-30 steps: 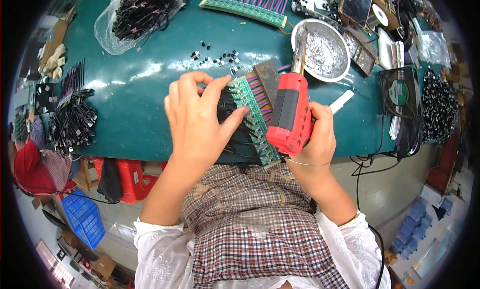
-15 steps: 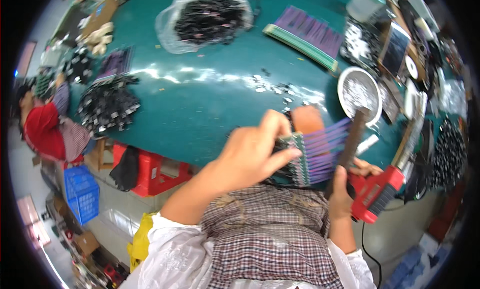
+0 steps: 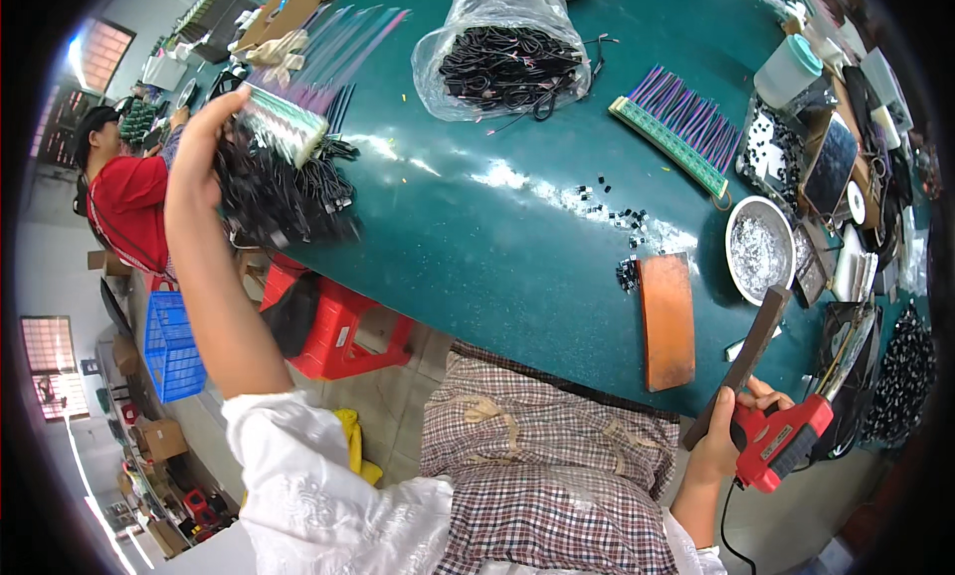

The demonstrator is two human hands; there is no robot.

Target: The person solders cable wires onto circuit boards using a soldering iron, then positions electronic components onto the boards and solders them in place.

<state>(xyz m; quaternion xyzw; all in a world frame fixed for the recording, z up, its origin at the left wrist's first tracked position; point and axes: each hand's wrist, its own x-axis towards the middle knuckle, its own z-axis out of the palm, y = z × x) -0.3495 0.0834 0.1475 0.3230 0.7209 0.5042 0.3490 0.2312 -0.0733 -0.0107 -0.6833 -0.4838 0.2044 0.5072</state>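
Note:
At the far left, my left hand [image 3: 204, 147] reaches out and is closed on one end of a green-and-white strip [image 3: 288, 125]. Purple wires fan out from that strip, smeared by motion. It is over a pile of black cables [image 3: 298, 192]; whether they touch is unclear. Low on the right, my right hand [image 3: 718, 436] grips a dark flat bar [image 3: 751, 351], held at a slant. A red-and-black corded gun-shaped tool [image 3: 786, 441] lies against the same hand; whether the fingers also hold it is hard to see.
An orange block [image 3: 667, 321] lies near the table's front edge, beside scattered small black pieces [image 3: 627, 222]. A white bowl [image 3: 761, 247] stands right of it. Farther back are another green wired strip [image 3: 671, 142] and a plastic bag of black cables [image 3: 512, 68]. A person [image 3: 129, 197] sits at left.
My left hand has carried the wired strip from in front of me to the far left pile. The orange block is now uncovered. My right hand still grips the bar. The view has shifted.

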